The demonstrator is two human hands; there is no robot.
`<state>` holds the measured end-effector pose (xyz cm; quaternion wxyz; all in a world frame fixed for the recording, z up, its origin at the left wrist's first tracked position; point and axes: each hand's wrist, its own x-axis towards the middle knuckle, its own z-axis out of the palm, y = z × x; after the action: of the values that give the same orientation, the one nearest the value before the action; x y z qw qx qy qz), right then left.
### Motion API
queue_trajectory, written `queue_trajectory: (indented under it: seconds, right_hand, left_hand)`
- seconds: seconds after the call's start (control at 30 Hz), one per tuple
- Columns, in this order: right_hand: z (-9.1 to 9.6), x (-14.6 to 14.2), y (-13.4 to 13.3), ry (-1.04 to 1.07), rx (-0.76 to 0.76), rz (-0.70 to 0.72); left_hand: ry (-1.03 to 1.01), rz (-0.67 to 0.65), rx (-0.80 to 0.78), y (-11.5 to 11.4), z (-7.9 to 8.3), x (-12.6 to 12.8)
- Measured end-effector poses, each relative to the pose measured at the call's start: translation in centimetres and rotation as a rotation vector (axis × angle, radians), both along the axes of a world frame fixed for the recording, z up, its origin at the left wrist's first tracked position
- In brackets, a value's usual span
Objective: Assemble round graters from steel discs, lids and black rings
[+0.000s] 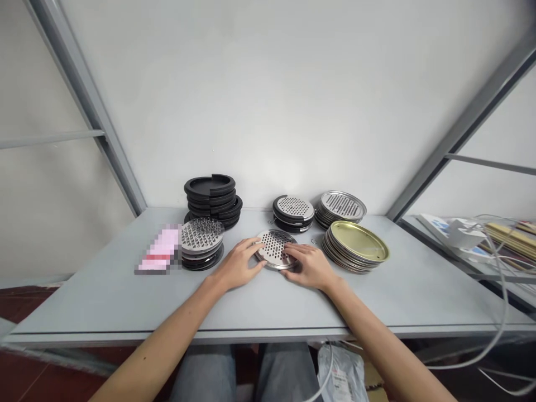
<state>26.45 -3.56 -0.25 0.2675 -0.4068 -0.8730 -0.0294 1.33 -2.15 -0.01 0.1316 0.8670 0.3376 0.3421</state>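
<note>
A round perforated metal disc [274, 245] with a shiny rim lies on the grey table between my hands. My left hand [239, 265] grips its left edge, fingertips over the rim and thumb at the near left side. From the right, my right hand [310, 266] holds the same disc, its fingers resting on the holed face and its thumb by the front rim. Just behind the disc stands a short stack of perforated discs with black rims [295, 208]. Close to my right hand is a stack of round metal plates topped by a gold-coloured one [360, 241].
Black rings [211, 192] are piled at the back left, before them a stack of discs with raised teeth [202, 235]. A blurred pink item [161, 249] lies farther left. Slotted metal discs [342, 205] stand back right. White cables [505, 296] hang at the right.
</note>
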Motion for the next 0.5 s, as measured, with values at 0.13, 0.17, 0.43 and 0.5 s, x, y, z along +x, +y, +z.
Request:
queue_trajectory:
  seconds: [0.13, 0.17, 0.43, 0.5]
  right_hand:
    - [0.3, -0.1, -0.3, 0.019, -0.031, 0.012]
    - [0.2, -0.2, -0.3, 0.035, -0.035, 0.002]
    - [3.1, -4.1, 2.8, 0.289, 0.02, -0.092]
    - [5.7, -7.1, 4.9, 0.318, 0.05, -0.047]
  left_hand:
    - [-0.113, 0.039, 0.04, 0.3, 1.2, 0.2]
    - [-0.138, 0.053, 0.065, 0.4, 2.1, 0.0]
    - [0.001, 0.426, 0.346, 5.4, 11.4, -6.9]
    - [0.161, 0.471, 0.313, 7.5, 11.9, -8.9]
